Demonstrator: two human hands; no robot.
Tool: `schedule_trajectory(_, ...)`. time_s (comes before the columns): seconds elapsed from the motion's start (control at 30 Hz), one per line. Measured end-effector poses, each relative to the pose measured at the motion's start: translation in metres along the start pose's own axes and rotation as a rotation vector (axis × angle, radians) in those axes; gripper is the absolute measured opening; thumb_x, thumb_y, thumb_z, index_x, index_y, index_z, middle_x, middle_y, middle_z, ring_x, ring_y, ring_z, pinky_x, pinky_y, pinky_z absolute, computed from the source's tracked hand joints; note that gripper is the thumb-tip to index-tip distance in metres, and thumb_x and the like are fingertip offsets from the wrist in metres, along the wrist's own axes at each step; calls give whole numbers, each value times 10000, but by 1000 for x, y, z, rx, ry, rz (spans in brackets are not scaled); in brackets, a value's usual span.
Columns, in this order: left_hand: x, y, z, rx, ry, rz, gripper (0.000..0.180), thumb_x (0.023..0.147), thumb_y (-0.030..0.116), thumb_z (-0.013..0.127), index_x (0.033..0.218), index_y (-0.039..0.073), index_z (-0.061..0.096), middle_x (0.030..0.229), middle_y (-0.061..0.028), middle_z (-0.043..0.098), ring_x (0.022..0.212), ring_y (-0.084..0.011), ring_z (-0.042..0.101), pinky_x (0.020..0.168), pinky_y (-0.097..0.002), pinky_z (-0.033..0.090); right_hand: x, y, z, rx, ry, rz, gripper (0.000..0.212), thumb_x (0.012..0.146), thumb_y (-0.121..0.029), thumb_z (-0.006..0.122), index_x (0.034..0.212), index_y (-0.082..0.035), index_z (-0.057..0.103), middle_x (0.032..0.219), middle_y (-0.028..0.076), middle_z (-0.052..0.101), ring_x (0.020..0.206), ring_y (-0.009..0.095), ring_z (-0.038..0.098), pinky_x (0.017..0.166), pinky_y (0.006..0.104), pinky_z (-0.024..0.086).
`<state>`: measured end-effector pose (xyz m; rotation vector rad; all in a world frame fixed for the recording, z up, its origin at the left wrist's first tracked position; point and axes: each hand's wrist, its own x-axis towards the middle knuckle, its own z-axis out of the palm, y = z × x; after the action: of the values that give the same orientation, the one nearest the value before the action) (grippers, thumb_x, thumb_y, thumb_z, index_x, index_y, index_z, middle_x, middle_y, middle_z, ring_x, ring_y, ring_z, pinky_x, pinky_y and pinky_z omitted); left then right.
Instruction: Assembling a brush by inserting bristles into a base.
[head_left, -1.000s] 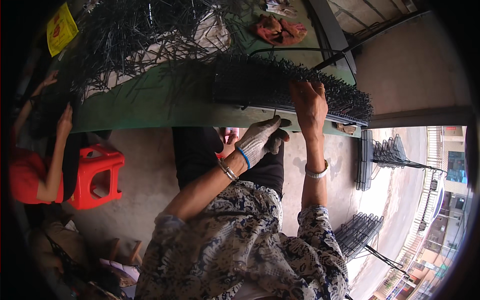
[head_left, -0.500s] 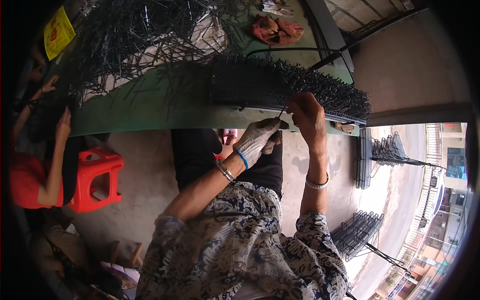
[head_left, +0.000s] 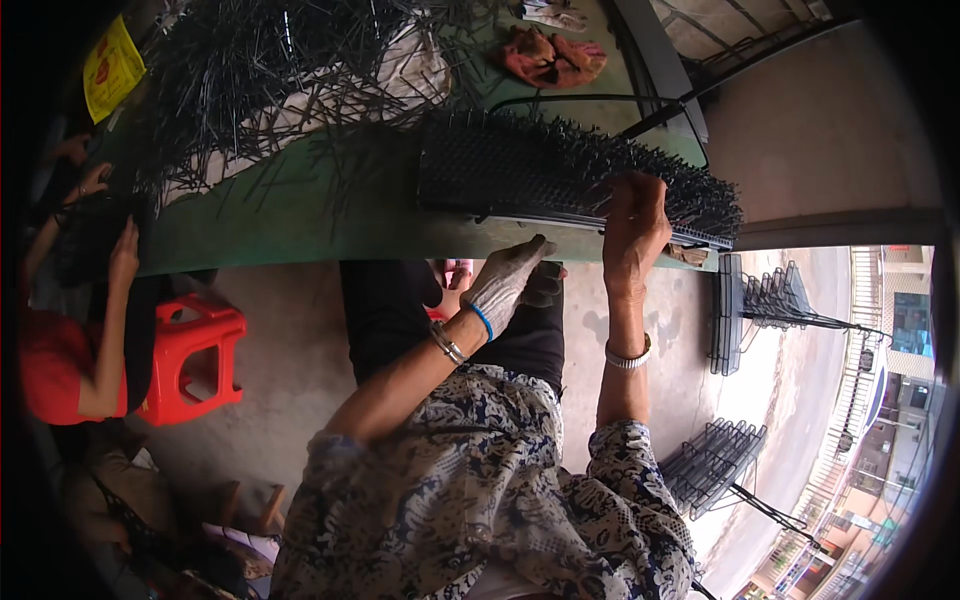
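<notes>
My right hand (head_left: pixel 636 225) is bare. Its fingers are pinched together at the front of a long black rack (head_left: pixel 500 170), which is densely packed with short dark pieces sticking up. Whatever lies between those fingertips is too small and dark to make out. Below the table's near edge, over my lap, is my left hand (head_left: pixel 510 275) in a pale glove with a blue cuff and dark fingertips. Its thumb and fingers are apart, and nothing shows between them.
A large heap of thin black rods (head_left: pixel 300 90) covers a pale cloth on the green table (head_left: pixel 230 235). A reddish cloth (head_left: pixel 552 58) lies beyond the rack. At left are another person's hands (head_left: pixel 124 250) and a red stool (head_left: pixel 200 350). Wire racks (head_left: pixel 715 465) stand at right.
My right hand has moved away from the gloved left hand, up and right to the rack. The thin dark rod between the hands no longer shows. My left hand's fingers have spread.
</notes>
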<state>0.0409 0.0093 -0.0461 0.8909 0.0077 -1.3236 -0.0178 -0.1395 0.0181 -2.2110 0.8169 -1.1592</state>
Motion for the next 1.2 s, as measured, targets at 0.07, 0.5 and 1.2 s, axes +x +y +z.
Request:
schedule_trajectory(0.07, 2, -3, -8, -25, -11, -15, 427, 973, 417, 547, 1127, 28, 629, 895, -113, 725, 622, -142, 675, 540, -247, 540, -1, 9, 9, 37, 9, 11, 43, 926, -30, 567, 967, -39, 557, 711, 115, 589, 581, 210, 584, 560, 318, 467)
schedule_trajectory(0.5, -19, 18, -36, 90, 41, 98, 461, 999, 408, 497, 1135, -16, 617, 876, -143, 712, 656, -153, 671, 577, -250, 536, 0, 8, 7, -51, 8, -41, 24, 921, -52, 588, 943, -48, 580, 706, 102, 607, 581, 181, 586, 559, 294, 465)
schedule_trajectory(1.2, -37, 68, -81, 157, 521, 509, 405, 947, 387, 610, 1104, 16, 650, 782, -66, 691, 590, -112, 606, 516, -227, 478, -1, 20, 12, -104, 57, -93, 70, 904, -7, 599, 961, -48, 599, 686, 73, 602, 572, 115, 563, 539, 256, 456)
